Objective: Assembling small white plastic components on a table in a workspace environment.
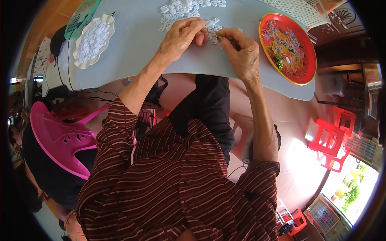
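My left hand (181, 37) is above the grey table, its thumb and fingers pinched together; whatever lies between them is hidden. Close by on the right, my right hand (243, 51) is closed too, thumb against curled forefinger, with something thin and small at its fingertips that I cannot name. Between and just beyond both hands lie small white plastic pieces with holes (214, 29). A larger spread of the same white pieces (177, 11) lies farther back. To the right stands a round red tray (309, 60) with a gold rim and flower pattern, holding many small silvery pieces (287, 42).
A scalloped cream dish (82, 64) heaped with white pieces is on the table's left, beside a green basket (82, 18). A white perforated basket (297, 10) stands at the back right, near another person's hand (331, 4). A pink chair (60, 136) and red stools (330, 136) flank me.
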The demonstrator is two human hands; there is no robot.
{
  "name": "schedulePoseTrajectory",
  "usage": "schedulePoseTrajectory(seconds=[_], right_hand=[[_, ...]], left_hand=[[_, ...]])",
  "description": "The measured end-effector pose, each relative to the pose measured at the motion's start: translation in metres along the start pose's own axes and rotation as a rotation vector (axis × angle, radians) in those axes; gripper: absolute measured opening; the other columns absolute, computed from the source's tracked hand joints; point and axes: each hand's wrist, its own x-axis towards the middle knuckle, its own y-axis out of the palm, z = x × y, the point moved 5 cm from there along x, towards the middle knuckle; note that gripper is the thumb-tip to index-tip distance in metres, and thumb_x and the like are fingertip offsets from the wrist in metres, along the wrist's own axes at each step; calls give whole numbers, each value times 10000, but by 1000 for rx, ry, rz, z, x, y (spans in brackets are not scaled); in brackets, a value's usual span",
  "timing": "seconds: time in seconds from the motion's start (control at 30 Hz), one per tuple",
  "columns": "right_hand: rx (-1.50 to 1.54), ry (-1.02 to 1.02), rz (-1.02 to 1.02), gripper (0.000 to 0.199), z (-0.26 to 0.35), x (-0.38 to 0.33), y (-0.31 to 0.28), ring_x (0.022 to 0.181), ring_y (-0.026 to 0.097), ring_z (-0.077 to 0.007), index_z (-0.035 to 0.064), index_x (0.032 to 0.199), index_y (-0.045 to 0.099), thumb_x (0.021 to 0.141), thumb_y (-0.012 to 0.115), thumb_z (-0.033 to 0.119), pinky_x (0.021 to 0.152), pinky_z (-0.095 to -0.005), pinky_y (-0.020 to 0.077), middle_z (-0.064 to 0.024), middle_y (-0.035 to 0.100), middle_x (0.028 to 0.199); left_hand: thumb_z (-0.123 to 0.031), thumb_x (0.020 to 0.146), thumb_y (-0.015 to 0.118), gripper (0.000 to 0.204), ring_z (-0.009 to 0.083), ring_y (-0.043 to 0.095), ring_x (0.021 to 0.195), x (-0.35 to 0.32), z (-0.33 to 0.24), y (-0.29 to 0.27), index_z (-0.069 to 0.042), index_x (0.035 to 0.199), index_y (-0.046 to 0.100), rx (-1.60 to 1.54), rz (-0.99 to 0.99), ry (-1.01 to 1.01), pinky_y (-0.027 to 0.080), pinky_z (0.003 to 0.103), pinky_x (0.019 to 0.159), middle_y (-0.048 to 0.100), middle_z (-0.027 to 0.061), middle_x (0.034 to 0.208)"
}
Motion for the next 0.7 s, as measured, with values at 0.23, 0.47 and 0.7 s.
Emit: schedulePoseTrajectory(seconds=[0.23,0.47,0.7], right_hand=[[10,-28,-17,142,-1,2,1,619,566,-72,19,923,682,801,610,32,598,-227,468,-58,650,715],[22,-65,44,167,-2,1,2,730,552,-56,18,971,679,832,588,1,687,-202,458,-16,640,798],[23,-83,60,166,-1,0,5,739,563,-62,24,969,677,832,586,-2,694,-208,463,-21,648,811]], left_hand=[[-339,909,483,353,84,445,613,-2,-6,3,-30,770,580,176,29,42,365,240,598,513,10,621],[-330,908,480,356,98,457,618,1,-7,-1,-21,758,575,216,79,1,388,254,632,490,15,594],[-337,901,483,357,108,491,626,2,-5,1,-28,755,589,107,115,19,398,260,626,497,21,588]])
